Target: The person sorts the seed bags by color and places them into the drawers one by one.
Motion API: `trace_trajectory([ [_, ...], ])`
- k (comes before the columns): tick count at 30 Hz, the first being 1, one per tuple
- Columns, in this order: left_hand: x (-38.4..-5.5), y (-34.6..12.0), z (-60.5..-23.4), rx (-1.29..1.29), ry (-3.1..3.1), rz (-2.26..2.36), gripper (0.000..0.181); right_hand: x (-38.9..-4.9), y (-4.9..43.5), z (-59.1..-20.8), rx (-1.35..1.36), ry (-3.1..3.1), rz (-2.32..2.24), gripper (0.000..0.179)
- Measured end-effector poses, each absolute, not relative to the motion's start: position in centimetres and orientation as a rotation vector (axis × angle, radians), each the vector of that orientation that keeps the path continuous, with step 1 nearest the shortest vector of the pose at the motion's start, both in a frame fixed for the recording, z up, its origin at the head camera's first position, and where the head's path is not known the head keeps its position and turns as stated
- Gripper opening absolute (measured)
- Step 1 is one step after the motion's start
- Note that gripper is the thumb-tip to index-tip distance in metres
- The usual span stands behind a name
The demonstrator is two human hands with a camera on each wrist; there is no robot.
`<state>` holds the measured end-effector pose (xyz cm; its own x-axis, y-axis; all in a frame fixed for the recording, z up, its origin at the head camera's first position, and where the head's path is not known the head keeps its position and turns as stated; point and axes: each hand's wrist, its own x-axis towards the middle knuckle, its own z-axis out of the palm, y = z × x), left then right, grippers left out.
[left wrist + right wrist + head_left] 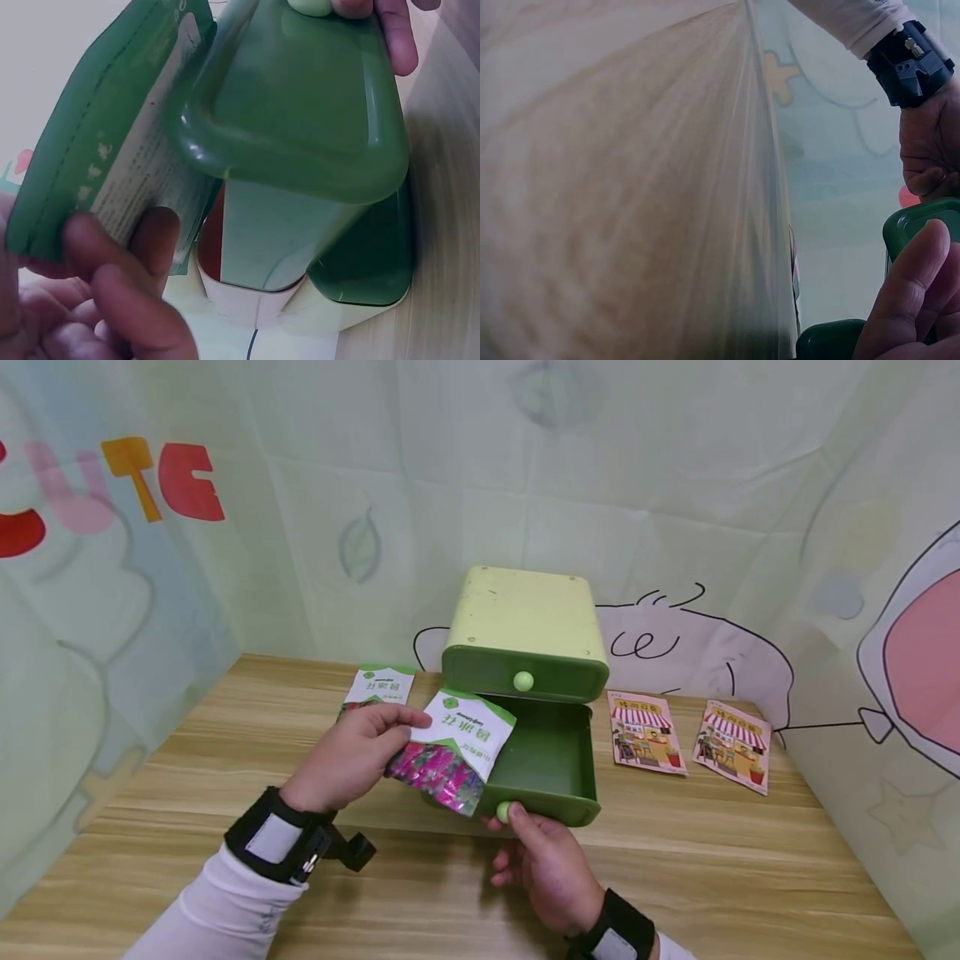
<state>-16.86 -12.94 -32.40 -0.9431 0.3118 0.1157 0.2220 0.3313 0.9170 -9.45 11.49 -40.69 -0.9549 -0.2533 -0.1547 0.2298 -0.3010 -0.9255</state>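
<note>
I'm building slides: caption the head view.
Left hand holds a printed packet by an open green drawer; right hand grips its knob.

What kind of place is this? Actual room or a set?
Probably a staged tabletop recording corner: creased cartoon-print cloth behind and to both sides, a wood-grain table, and a black wrist strap with a small device attached. The wider room isn't visible.
</note>
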Motion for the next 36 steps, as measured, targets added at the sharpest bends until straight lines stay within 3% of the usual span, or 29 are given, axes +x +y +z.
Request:
trace_trajectory([
  [36,-16.3,-11.0,-32.7,0.611,2.385,1.674,0.03,-9.4,11.5,-40.6,0.024,1.591,-2.33,0.034],
])
